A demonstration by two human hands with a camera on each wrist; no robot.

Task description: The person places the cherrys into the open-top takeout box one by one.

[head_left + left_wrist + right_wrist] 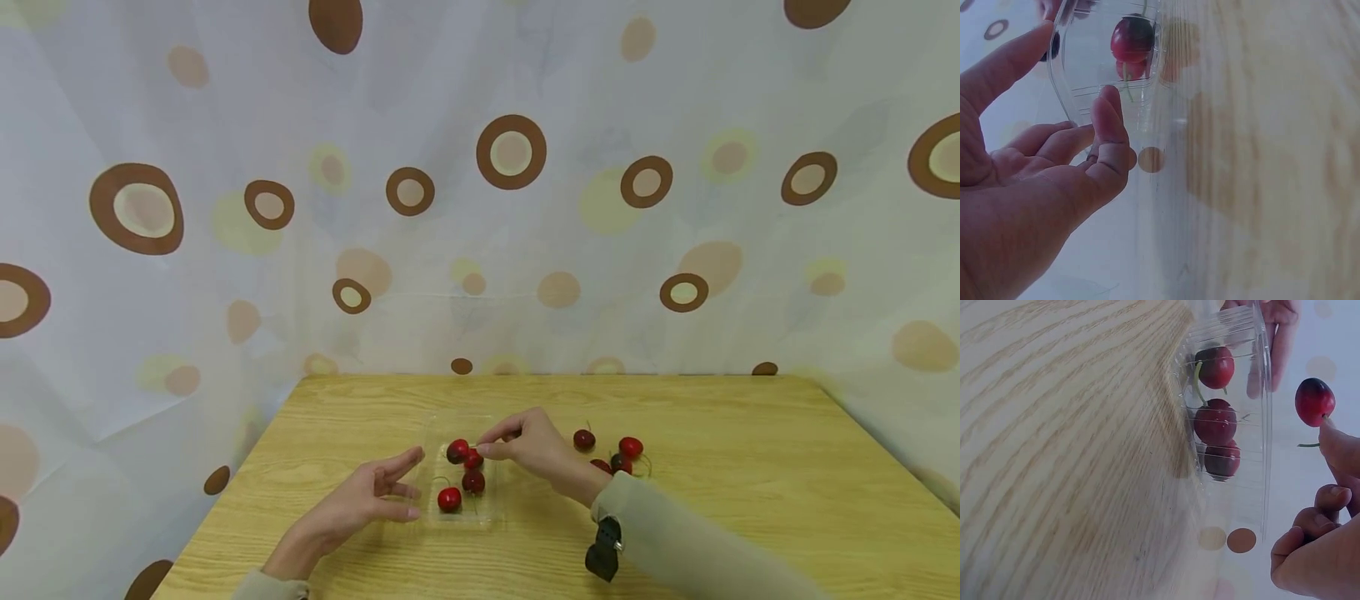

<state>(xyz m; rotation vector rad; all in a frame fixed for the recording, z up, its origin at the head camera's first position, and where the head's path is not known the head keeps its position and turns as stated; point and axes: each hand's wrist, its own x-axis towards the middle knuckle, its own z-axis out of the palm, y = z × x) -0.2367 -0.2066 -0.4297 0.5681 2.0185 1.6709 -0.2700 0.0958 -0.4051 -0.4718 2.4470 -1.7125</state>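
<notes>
A clear plastic box [480, 518] on the table contains three dark red cherries, one of them a bright red cherry [449, 500] near its front. Above the box, my right hand [536, 450] pinches the stem of another cherry [1315, 401] between thumb and forefinger; this fruit hangs higher than the box rim in the right wrist view. My left hand [360, 500] is at the box's left side, fingers spread and loosely bent, gripping nothing. In the left wrist view its fingertips [1110, 112] come close to the box wall; whether they touch it I cannot tell.
Several loose cherries [631, 447] lie on the wooden table [750, 483] to the right, near my right forearm. A black strap [604, 548] hangs from the right wrist. Behind the table and along its sides hangs a white curtain [465, 75] patterned with brown and beige circles.
</notes>
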